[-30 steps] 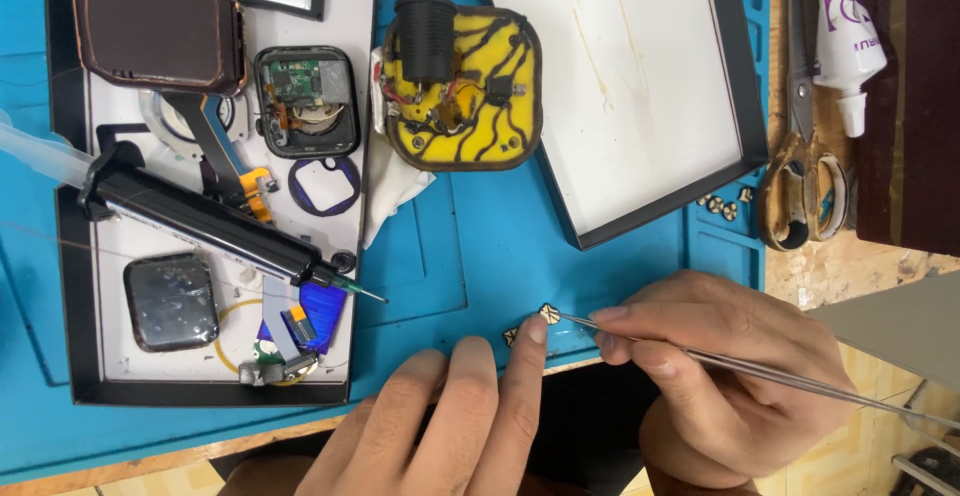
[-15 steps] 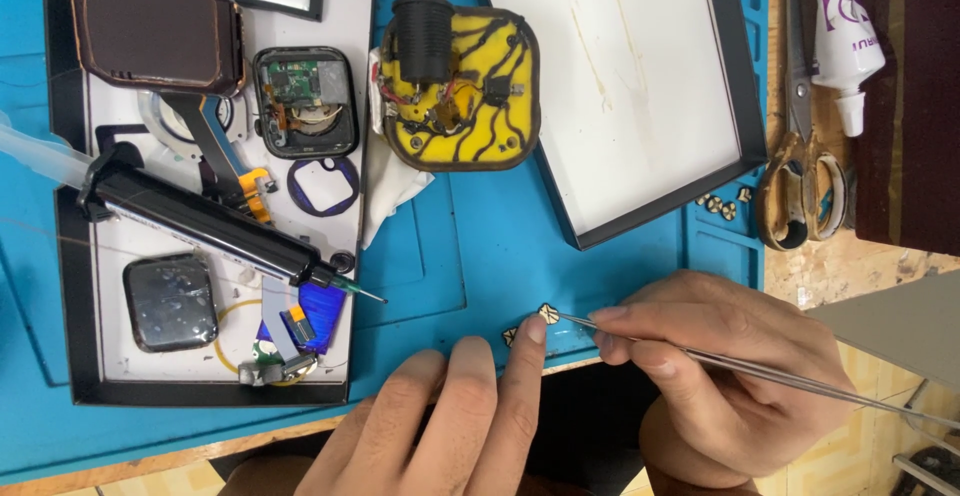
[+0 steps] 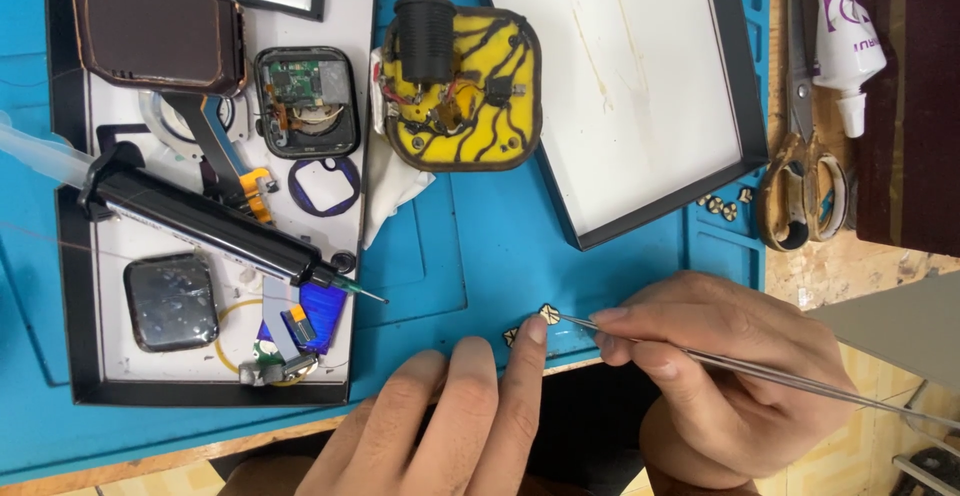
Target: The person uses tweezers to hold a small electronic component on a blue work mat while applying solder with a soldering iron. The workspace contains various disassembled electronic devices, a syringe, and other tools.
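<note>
right hand (image 3: 740,386): grip pinches thin metal tweezers (image 3: 720,361), tips at a tiny round part (image 3: 548,313) on the blue mat (image 3: 480,256), near its front edge.
left hand (image 3: 460,426): flat, holding nothing; fingertip (image 3: 535,331) pins the part.
tip: keep finger pressure light, tweezers low.
left tray (image 3: 70,256): watch cases, syringe (image 3: 215,226).
right tray (image 3: 740,106): bare white inside.

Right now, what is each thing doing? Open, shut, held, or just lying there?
Tweezers: held in right hand, tips on a small part.
Left hand: fingertip beside that part.
Watch case: open, insides showing.
Scissors: shut, lying flat.
Glue tube: capped.
</note>
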